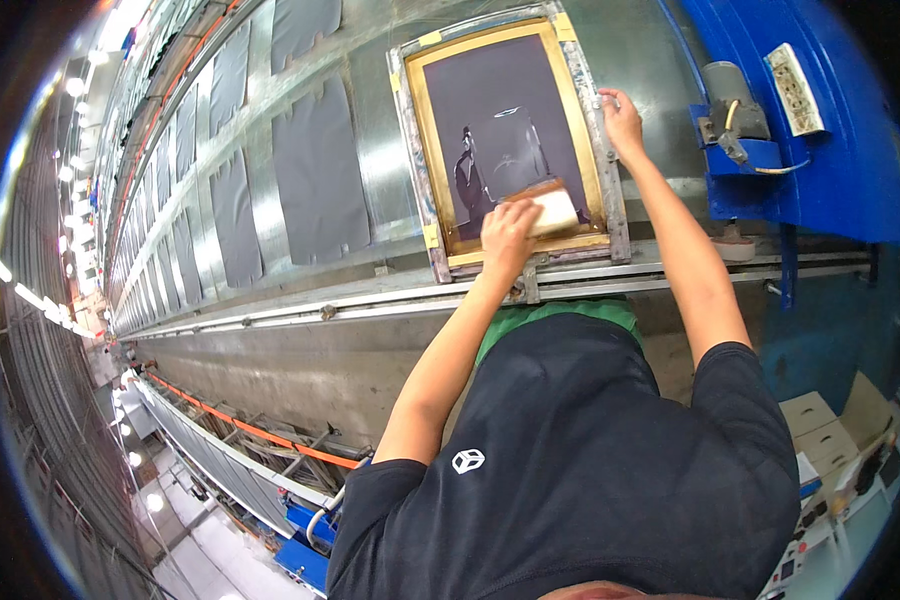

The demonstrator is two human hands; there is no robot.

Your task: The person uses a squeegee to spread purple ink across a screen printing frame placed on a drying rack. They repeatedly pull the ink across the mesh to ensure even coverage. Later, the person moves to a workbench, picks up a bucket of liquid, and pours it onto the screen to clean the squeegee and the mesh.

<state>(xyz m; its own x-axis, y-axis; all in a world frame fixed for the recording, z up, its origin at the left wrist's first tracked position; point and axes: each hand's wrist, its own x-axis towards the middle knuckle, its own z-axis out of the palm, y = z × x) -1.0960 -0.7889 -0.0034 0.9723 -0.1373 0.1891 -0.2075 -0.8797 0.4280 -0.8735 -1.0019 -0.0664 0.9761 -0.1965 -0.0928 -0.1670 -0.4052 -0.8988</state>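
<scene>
A screen-printing frame (410,140) lies on the long table, with yellow tape at its corners and a dark grey mesh area (480,85) inside. Near the frame's front end, my left hand (510,238) is closed round a squeegee (555,212) with a pale handle, which rests tilted on the mesh. Glossy dark ink (470,185) shows on the mesh just beyond the squeegee. My right hand (622,122) grips the right side of the frame, its fingers curled at the edge.
Rows of dark grey fabric pieces (320,170) lie along the shiny table to the left. A metal rail (370,300) runs along the table's near edge. At the right stands a blue machine (850,130) with a motor (738,105). White boxes (815,425) sit at lower right.
</scene>
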